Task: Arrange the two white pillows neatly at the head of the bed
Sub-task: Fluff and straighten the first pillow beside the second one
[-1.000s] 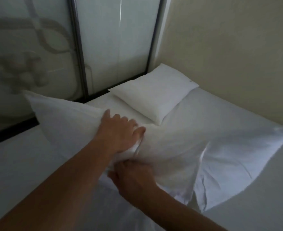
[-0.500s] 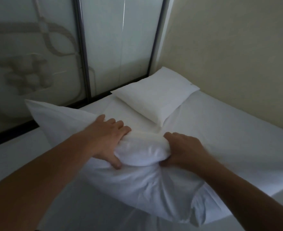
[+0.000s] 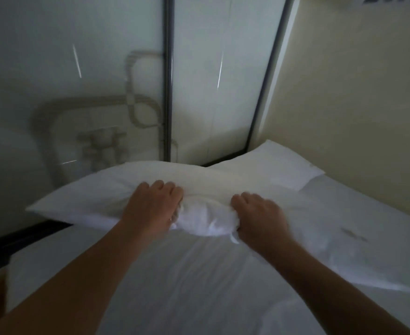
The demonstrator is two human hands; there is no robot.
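Head view, left hand [image 3: 151, 206] and right hand [image 3: 259, 213], fingers clamped on near pillow [image 3: 117, 189], second pillow [image 3: 271, 163] beyond

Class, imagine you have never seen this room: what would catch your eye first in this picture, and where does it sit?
First, the two bare hands at the centre: the left hand and right hand both clutch the near edge of a white pillow, bunching its fabric. Next, the second pillow, lying behind it in the right corner, against the cream wall. Behind both rise frosted panels with a faint looping pattern.
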